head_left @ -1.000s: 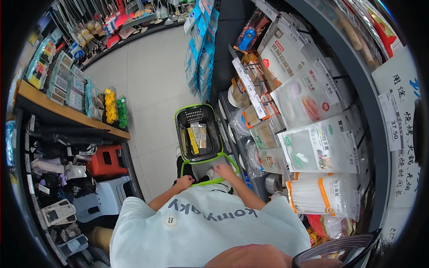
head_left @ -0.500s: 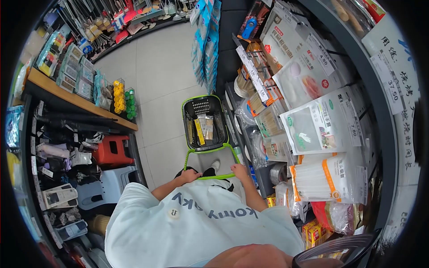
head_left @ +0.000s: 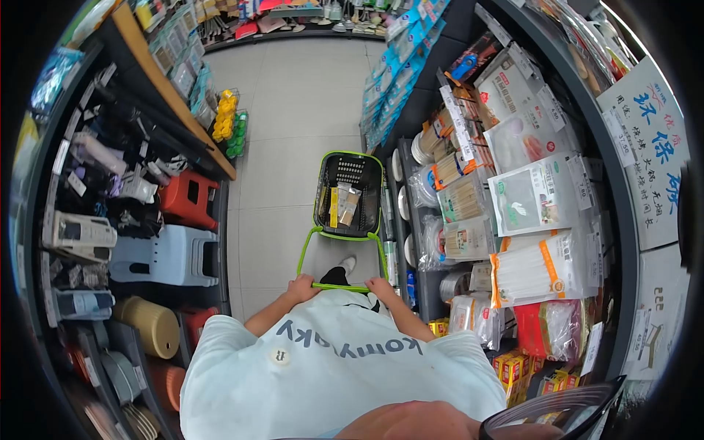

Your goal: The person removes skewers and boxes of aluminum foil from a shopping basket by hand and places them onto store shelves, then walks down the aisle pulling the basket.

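Note:
A black basket with a green rim (head_left: 320,192) stands out in front of me, joined to a green handle (head_left: 303,253). Inside it lie a yellow strip-like item (head_left: 334,207) and some clear-and-brown packets (head_left: 350,207). My left hand (head_left: 302,287) is closed round the left end of the handle's crossbar. At the right end of that bar, my right hand (head_left: 379,287) is closed on it too. Between the handle's sides a white shoe (head_left: 349,265) shows on the floor.
Close on the right, a shelf rack carries hanging packs of straws (head_left: 535,270) and gloves (head_left: 532,194). Left shelves hold a red stool (head_left: 189,199), a blue-grey stool (head_left: 165,255) and a beige bin (head_left: 149,327). Blue packets (head_left: 400,73) hang beyond the basket. Grey tiled floor (head_left: 275,147) runs between the shelves.
The view has turned and moved along the aisle. The basket now sits further right in view, with both hands on the handle. My right hand, looser earlier, is now closed on the bar.

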